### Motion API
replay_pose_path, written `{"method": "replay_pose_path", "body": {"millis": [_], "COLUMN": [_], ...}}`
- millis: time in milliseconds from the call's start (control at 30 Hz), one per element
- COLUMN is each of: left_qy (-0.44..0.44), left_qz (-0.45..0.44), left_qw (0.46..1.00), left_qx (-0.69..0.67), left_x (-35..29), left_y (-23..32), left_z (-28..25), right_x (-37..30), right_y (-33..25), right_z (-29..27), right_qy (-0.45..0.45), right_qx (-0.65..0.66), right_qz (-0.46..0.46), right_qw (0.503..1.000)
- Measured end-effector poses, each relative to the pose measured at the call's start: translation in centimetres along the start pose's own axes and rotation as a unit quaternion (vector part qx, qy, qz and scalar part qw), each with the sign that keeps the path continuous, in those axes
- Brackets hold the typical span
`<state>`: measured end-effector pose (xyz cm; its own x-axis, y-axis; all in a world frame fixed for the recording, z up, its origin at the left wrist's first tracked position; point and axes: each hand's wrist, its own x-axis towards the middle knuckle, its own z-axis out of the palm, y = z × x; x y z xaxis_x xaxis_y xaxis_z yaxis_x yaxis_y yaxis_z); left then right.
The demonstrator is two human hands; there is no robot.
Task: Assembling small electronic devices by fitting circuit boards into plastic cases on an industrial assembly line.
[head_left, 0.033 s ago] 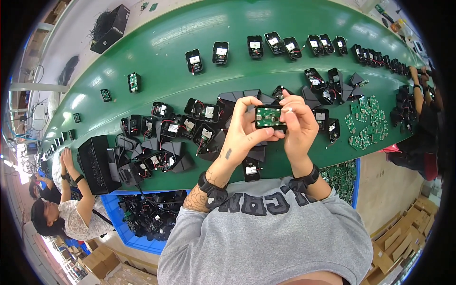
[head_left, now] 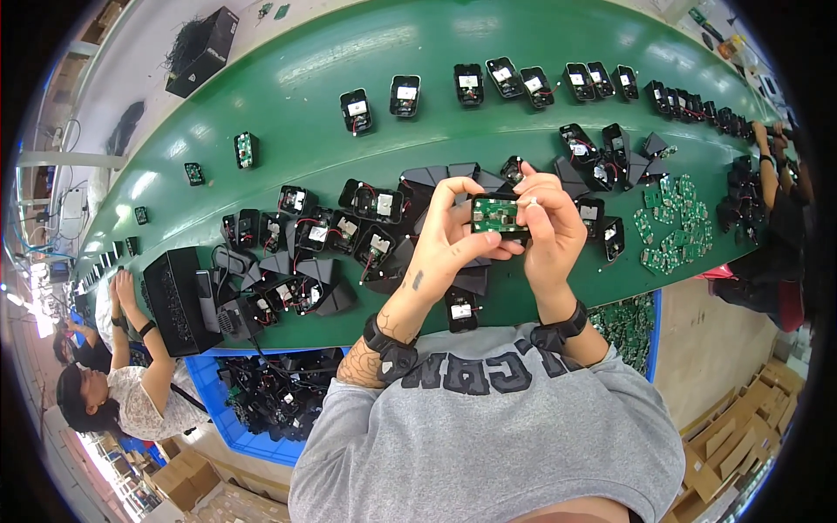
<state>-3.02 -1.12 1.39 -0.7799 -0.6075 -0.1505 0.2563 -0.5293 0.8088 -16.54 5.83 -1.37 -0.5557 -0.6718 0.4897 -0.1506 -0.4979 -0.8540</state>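
Observation:
My left hand (head_left: 443, 242) is closed round a small black plastic housing, thumb along its near edge and fingers behind it. A green circuit board (head_left: 494, 215) lies in the housing's open top, facing up. At the board's right end, my right hand (head_left: 554, 228) pinches something small, with a white plug (head_left: 533, 202) showing at its fingertips. Whether the plug touches the board cannot be made out. Both hands are above the green bench, over a cluster of black housings (head_left: 384, 206) with red wires and white labels.
Loose green boards (head_left: 676, 227) lie in a pile at the right. Housings stand in a row along the far bench (head_left: 296, 105). A black box (head_left: 180, 301) stands left, blue bins (head_left: 222, 418) below the near edge. Co-workers' hands (head_left: 126, 292) are at the far left, others at right.
The board and housing have shifted slightly in my left hand. My right fingers keep nearly the same pinch at the board's right end.

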Motion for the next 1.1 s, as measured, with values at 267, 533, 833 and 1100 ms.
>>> {"method": "replay_pose_path", "body": {"millis": [267, 533, 833, 1100], "left_qy": [0.053, 0.067, 0.051, 0.071], "left_qz": [0.054, 0.087, 0.068, 0.083], "left_qw": [0.992, 0.979, 0.978, 0.972], "left_qx": [0.1, 0.174, 0.19, 0.209], "left_x": [-0.3, -0.7, -0.9, -0.9], "left_y": [1.4, 1.4, 0.7, 1.1], "left_z": [0.0, 0.2, 0.6, 0.8], "right_x": [1.4, 1.9, 1.9, 1.7], "right_y": [-2.2, -2.6, -2.9, -3.2], "right_z": [-0.9, -0.5, -1.2, -1.0], "right_qy": [-0.142, -0.165, -0.169, -0.166], "right_qx": [-0.219, -0.302, -0.23, -0.328], "right_qz": [-0.057, -0.082, -0.076, -0.108], "right_qw": [0.964, 0.935, 0.956, 0.924]}}
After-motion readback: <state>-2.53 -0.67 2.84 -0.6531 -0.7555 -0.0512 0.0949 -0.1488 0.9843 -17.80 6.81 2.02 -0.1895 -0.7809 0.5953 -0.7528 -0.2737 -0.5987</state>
